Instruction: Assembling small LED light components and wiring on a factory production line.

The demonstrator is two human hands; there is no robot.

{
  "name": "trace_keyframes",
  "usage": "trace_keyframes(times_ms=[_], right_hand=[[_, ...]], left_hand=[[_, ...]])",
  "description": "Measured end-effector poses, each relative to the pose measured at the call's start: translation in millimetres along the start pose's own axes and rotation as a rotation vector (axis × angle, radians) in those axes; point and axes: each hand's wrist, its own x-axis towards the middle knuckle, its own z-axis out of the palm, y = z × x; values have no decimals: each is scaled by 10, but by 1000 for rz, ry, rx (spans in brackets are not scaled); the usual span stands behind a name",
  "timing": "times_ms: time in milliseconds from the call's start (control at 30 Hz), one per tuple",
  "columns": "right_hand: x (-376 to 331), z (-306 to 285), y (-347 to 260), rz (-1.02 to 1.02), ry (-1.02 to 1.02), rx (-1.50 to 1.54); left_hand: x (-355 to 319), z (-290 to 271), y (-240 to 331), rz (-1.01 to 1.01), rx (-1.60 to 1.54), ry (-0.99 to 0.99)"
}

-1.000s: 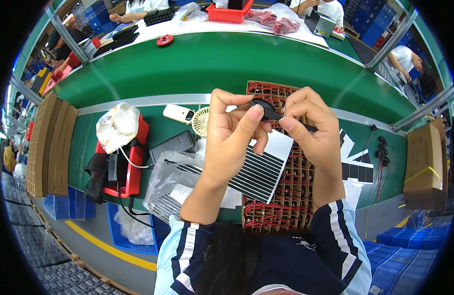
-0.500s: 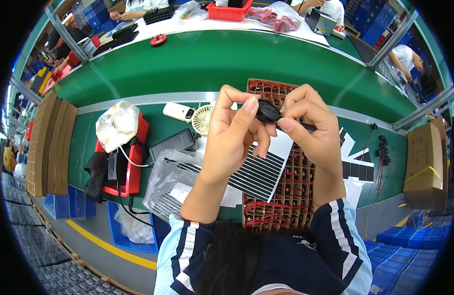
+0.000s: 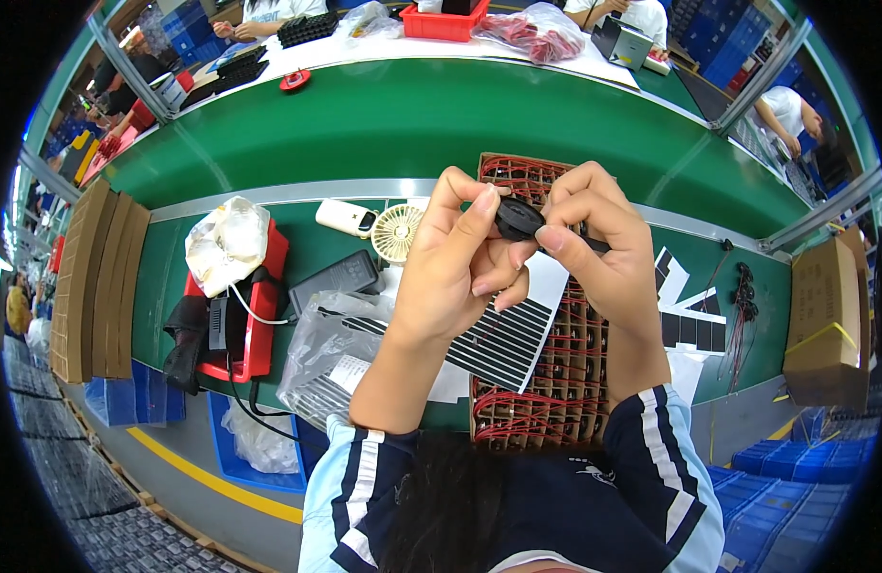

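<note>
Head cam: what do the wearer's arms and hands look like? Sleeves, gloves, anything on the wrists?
Both hands bare: left hand, right hand, no gloves, no visible rings or watch. Forearms uncovered. Short sleeves of a light blue top with dark navy panels and white stripes, same on both sides. No cables on the arms.

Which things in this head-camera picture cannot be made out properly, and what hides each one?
- Small black part: head view, mostly covered by the fingers of the left hand and right hand.
- Tray of red-wired parts: middle hidden by both hands and the striped sheet.
- Cardboard box: bent and blurred near the picture's right rim.
</note>
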Motion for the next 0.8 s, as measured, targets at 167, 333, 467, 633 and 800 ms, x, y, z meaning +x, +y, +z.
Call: trace_keyframes(times_ms=[167, 333, 467, 633, 800], right_hand=[[6, -28, 5, -36, -27, -60], [10, -23, -12, -41, -44, -353], [0, -26, -15, -24, -18, -422], [28, -50, 31, -13, -69, -112], [22, -37, 20, 18, -48, -59]], left_hand=[[2, 32, -12, 74, 240, 31], [-16, 18, -6, 156, 547, 90], [-17, 18, -6, 143, 476, 64], [7, -10, 22, 161, 535, 188], [15, 4, 43, 124, 460, 170]])
